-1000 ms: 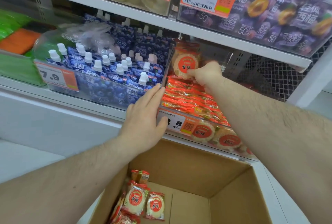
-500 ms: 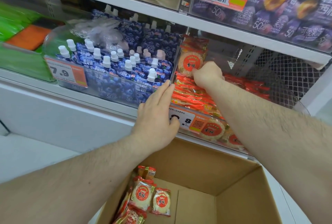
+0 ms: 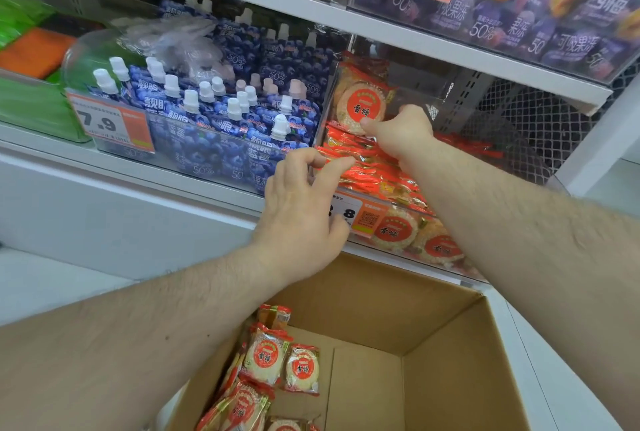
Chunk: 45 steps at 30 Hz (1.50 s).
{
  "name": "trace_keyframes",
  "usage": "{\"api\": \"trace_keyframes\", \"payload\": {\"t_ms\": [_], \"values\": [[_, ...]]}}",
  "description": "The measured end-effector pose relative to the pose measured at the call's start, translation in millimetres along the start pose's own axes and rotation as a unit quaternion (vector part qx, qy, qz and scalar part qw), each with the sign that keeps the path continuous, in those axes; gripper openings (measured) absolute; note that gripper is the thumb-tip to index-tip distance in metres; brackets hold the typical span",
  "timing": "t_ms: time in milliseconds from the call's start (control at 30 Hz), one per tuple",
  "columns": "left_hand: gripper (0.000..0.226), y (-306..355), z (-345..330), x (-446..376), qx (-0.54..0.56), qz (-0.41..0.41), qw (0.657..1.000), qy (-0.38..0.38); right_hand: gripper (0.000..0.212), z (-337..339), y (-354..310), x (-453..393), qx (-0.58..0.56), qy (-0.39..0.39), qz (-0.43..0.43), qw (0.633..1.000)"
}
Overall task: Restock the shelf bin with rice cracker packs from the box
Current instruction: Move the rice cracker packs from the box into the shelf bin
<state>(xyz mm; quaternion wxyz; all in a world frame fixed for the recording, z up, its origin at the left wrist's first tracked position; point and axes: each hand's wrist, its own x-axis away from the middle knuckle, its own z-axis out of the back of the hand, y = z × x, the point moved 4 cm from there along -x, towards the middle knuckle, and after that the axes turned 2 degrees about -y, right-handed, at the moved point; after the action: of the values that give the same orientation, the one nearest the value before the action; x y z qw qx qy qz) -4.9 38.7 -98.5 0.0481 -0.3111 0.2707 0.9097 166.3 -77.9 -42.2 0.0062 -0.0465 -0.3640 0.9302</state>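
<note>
On the white store shelf [image 3: 214, 188], the left hand [image 3: 301, 219] has curled its fingers loosely, while the right hand [image 3: 401, 134] still pinches an upright rice cracker pack [image 3: 360, 105].

Two hands, left [image 3: 301, 212] and right [image 3: 403, 134]; one cardboard box [image 3: 433, 344]; one clear shelf bin [image 3: 394, 209] of rice cracker packs, too many to count; three price tags [image 3: 110, 124]; four packs [image 3: 265, 358] plainly visible in the box.
</note>
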Motion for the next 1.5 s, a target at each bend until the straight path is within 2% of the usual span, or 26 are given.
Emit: {"api": "trace_keyframes", "payload": {"t_ms": [133,267,333,400,500,567,667,967,1033,1100,1133,1200,1267,1300,1333,1367,1400,1433,1500], "values": [[0.053,4,-2,2,0.032,-0.015,0.999,-0.024,0.073,14,3,23,0.020,0.064,0.013,0.998],[0.044,10,-6,6,0.056,-0.023,0.996,-0.071,0.059,16,7,58,0.018,0.086,0.108,0.990],[0.048,9,-5,6,0.033,-0.014,0.998,-0.050,0.054,15,6,65,0.051,0.064,0.120,0.989],[0.056,7,-2,3,-0.001,0.002,0.999,-0.034,0.055,15,4,61,0.082,0.013,0.098,0.992],[0.068,4,-3,0,-0.034,0.031,0.995,-0.089,0.056,10,-3,49,0.096,-0.029,0.090,0.991],[0.071,4,-3,1,-0.047,0.029,0.993,-0.101,0.066,3,-7,41,0.098,-0.044,0.076,0.991],[0.070,4,-3,1,-0.044,0.030,0.993,-0.102,0.080,-8,-10,36,0.066,-0.065,0.038,0.995],[0.063,2,-2,1,-0.035,0.024,0.995,-0.087,0.084,-17,-5,29,0.047,-0.083,0.037,0.995],[0.057,7,0,1,-0.045,-0.002,0.998,-0.054,0.082,-12,-7,36,0.060,-0.081,0.059,0.993],[0.047,14,3,3,-0.034,-0.059,0.997,-0.025,0.072,-4,-6,51,0.122,-0.057,0.094,0.986],[0.041,16,2,5,-0.016,-0.082,0.996,-0.039,0.065,1,-4,60,0.154,-0.027,0.123,0.980],[0.029,19,-2,10,0.028,-0.080,0.986,-0.146,0.046,13,1,85,0.201,0.084,0.244,0.945],[0.020,16,-13,20,0.028,-0.048,0.956,-0.288,0.019,17,12,123,0.177,0.208,0.449,0.851],[0.014,12,-20,26,0.007,-0.033,0.933,-0.359,0.009,12,22,144,0.152,0.218,0.537,0.800],[0.013,9,-27,34,-0.019,-0.017,0.902,-0.432,0.006,2,35,165,0.134,0.186,0.596,0.769],[0.014,4,-35,43,-0.046,-0.006,0.869,-0.493,0.007,-12,53,180,0.122,0.133,0.620,0.764],[0.012,-1,-40,51,-0.073,0.000,0.839,-0.539,0.007,-30,74,188,0.122,0.073,0.613,0.777],[0.009,-5,-45,59,-0.097,0.002,0.815,-0.571,0.008,-51,97,192,0.130,0.016,0.581,0.803],[0.026,-11,-50,70,-0.122,0.012,0.782,-0.612,0.015,-96,144,190,0.175,-0.094,0.445,0.873]]}}
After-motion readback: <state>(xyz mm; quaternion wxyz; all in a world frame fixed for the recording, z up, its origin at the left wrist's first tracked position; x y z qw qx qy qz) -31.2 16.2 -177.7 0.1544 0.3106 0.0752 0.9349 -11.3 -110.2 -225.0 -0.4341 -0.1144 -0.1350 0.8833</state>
